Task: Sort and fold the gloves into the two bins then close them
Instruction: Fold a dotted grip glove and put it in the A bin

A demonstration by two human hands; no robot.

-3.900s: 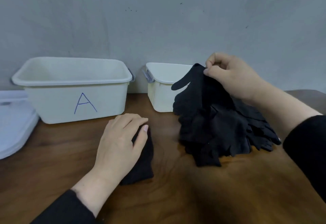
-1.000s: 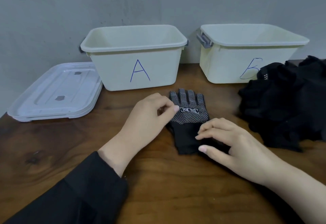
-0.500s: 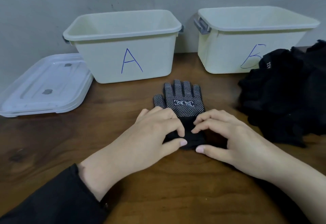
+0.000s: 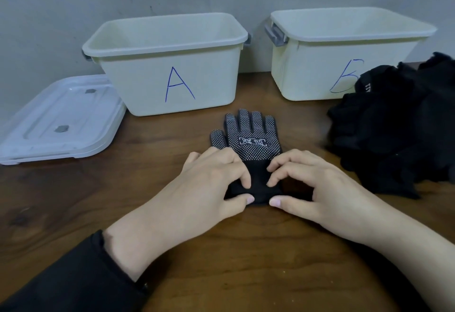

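Note:
A black glove with white dots [image 4: 248, 137] lies flat on the wooden table, fingers pointing at the bins. My left hand [image 4: 211, 183] and my right hand [image 4: 310, 183] both pinch its plain black cuff between thumb and curled fingers. Behind it stand two cream bins: bin A [image 4: 170, 65] in the middle and bin B [image 4: 344, 48] to the right, both without lids; their insides look empty as far as I can see. A heap of black gloves [image 4: 398, 124] lies at the right, partly covering bin B's letter.
A stack of clear plastic lids [image 4: 56, 119] lies at the left of bin A. A grey wall runs close behind the bins. Bare wooden table [image 4: 73, 201] stretches in front of and left of my hands.
Both hands have settled on the glove's cuff, thumbs now at its near edge. The glove was laid flat on the table earlier; the view has shifted slightly.

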